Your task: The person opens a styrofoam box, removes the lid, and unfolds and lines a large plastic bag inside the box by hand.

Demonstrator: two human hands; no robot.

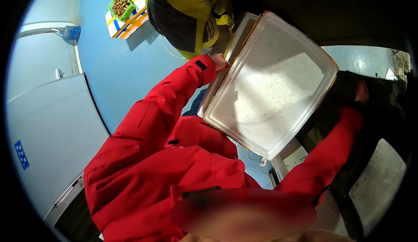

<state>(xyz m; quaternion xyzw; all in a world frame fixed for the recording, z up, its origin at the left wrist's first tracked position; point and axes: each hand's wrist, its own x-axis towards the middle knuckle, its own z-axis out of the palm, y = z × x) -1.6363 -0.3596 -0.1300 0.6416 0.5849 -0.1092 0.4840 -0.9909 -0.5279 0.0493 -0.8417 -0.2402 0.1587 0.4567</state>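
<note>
White, the container (270, 85) is before the person (174, 176), its left edge gripped by the left hand (221, 62), while the right hand (361, 91), grip too shadowed to tell, would best steady the opposite rim.

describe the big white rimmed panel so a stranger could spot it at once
Start at the red jacket and follow its left sleeve up to the left hand. Beside that hand is the large white rimmed panel, rectangular with rounded corners. Unlike the similar piece partly hidden behind it, its whole face shows, brightly lit in patches.
</note>
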